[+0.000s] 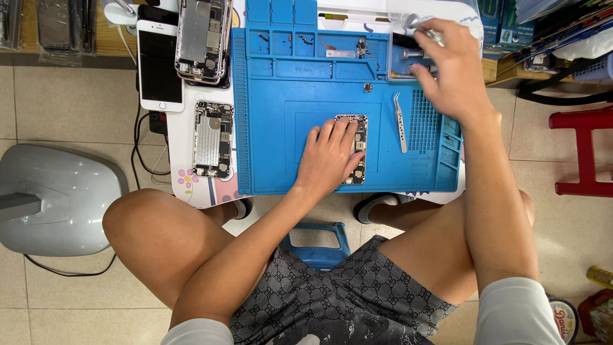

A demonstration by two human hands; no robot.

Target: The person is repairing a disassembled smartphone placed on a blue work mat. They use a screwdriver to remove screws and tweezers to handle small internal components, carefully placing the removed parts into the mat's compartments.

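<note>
My left hand lies flat on an opened phone body in the middle of the blue repair mat, covering most of it. My right hand reaches to the tool compartment at the mat's far right corner, fingers curled around a silver screwdriver. Metal tweezers lie on the mat between the two hands, touched by neither.
Left of the mat lie a second opened phone, a white phone with dark screen and another open chassis. Small screws and parts sit in the mat's top trays. A red stool stands right, a grey casing left.
</note>
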